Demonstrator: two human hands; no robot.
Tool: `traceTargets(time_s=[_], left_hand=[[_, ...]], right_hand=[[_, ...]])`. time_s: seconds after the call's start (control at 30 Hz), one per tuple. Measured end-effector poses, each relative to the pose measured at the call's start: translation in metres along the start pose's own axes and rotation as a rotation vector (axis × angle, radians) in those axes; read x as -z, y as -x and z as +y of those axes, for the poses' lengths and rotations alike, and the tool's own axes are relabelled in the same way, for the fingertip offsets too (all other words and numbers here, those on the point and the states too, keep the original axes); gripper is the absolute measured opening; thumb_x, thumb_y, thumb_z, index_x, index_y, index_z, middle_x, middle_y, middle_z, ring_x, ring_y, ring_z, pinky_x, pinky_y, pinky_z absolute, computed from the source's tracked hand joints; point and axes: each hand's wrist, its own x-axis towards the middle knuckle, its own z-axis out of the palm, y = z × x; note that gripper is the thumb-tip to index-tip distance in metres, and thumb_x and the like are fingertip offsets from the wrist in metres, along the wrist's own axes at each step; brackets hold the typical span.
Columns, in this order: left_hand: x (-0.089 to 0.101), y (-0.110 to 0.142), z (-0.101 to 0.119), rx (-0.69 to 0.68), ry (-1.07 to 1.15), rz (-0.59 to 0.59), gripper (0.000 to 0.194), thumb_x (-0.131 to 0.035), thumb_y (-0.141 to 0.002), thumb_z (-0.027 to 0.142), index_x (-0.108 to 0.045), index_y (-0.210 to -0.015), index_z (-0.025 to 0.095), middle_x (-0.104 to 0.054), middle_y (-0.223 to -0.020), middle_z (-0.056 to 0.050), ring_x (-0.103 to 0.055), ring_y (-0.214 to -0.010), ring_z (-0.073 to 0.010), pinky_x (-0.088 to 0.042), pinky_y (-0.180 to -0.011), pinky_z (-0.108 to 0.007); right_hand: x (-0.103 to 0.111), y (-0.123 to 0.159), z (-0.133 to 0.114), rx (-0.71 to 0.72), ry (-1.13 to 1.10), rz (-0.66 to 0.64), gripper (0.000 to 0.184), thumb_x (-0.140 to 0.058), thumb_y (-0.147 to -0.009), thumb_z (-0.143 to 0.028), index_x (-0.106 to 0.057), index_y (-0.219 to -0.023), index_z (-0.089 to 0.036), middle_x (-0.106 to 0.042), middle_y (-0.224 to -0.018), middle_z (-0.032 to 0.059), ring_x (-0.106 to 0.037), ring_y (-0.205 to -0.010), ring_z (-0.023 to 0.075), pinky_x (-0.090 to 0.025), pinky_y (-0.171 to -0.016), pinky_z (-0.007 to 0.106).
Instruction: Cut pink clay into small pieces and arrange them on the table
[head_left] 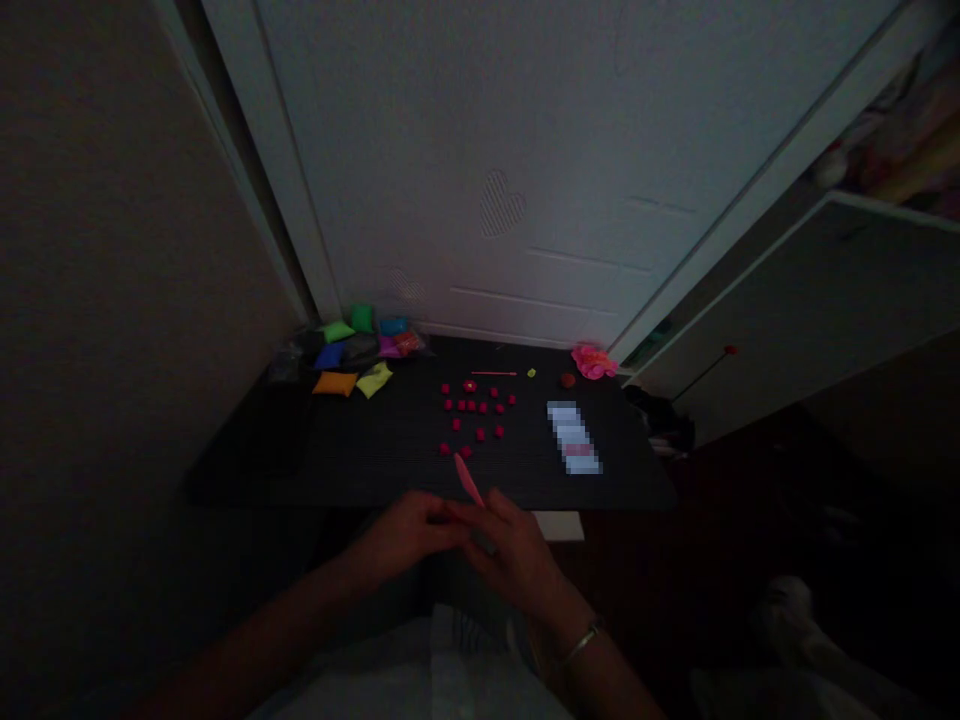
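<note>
A pink plastic clay knife [469, 478] sticks up from the fingers of my right hand [521, 560], its blade pointing at the table. My left hand [405, 540] meets it just off the front edge, fingertips pinched together. Whatever lies between the left fingers is too dark and hidden to make out. Beyond the blade, several small dark-pink clay pieces [481, 435] are scattered over the black table [367, 460]. Among them is a small pink flower shape [469, 386] with a pale centre.
Colourful clay packets, including an orange one [334, 384], lie at the back left. A thin pink stick [493, 374], a yellow bit [532, 373], a reddish-brown lump [567, 381] and a bright pink ruffled item [595, 362] line the back. A lit phone [574, 438] lies at right.
</note>
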Motion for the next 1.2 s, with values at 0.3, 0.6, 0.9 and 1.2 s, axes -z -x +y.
traceTargets(time_s=[0.3, 0.6, 0.9, 1.2], left_hand=[[0.025, -0.034, 0.015, -0.120, -0.228, 0.179, 0.039, -0.061, -0.068, 0.040, -0.062, -0.101, 0.019, -0.064, -0.097, -0.006, -0.057, -0.088, -0.0214, -0.041, -0.076, -0.030], [0.050, -0.056, -0.007, -0.176, -0.728, 0.412, 0.029, -0.055, -0.074, 0.033, -0.061, -0.100, 0.022, -0.058, -0.097, -0.006, -0.052, -0.093, -0.0227, -0.038, -0.084, -0.034], [0.058, -0.066, -0.006, -0.202, -0.797, 0.278, 0.034, -0.053, -0.076, 0.033, -0.058, -0.109, 0.025, -0.057, -0.097, -0.005, -0.050, -0.093, -0.0226, -0.038, -0.081, -0.034], [0.050, -0.073, -0.012, -0.228, -0.811, 0.357, 0.022, -0.051, -0.078, 0.034, -0.064, -0.091, 0.022, -0.059, -0.091, -0.005, -0.051, -0.090, -0.0213, -0.038, -0.081, -0.033]], right_hand=[[0.010, -0.026, 0.059, -0.262, -0.103, 0.248, 0.022, -0.055, -0.079, -0.031, -0.060, -0.099, -0.023, -0.054, -0.083, 0.0022, -0.055, -0.078, 0.0140, -0.044, -0.065, 0.024], [0.017, -0.054, 0.117, -0.511, 0.216, 0.141, 0.026, -0.051, -0.080, -0.036, -0.061, -0.100, -0.023, -0.056, -0.088, 0.0028, -0.057, -0.074, 0.0162, -0.040, -0.059, 0.026], [0.015, -0.049, 0.103, -0.533, 0.276, 0.197, 0.042, -0.054, -0.078, -0.041, -0.053, -0.115, -0.021, -0.056, -0.094, 0.0066, -0.058, -0.077, 0.0194, -0.042, -0.056, 0.028], [-0.032, -0.059, 0.041, -0.449, 0.195, 0.218, 0.026, -0.054, -0.079, -0.039, -0.060, -0.098, -0.022, -0.056, -0.089, 0.0061, -0.057, -0.072, 0.0155, -0.043, -0.054, 0.023]])
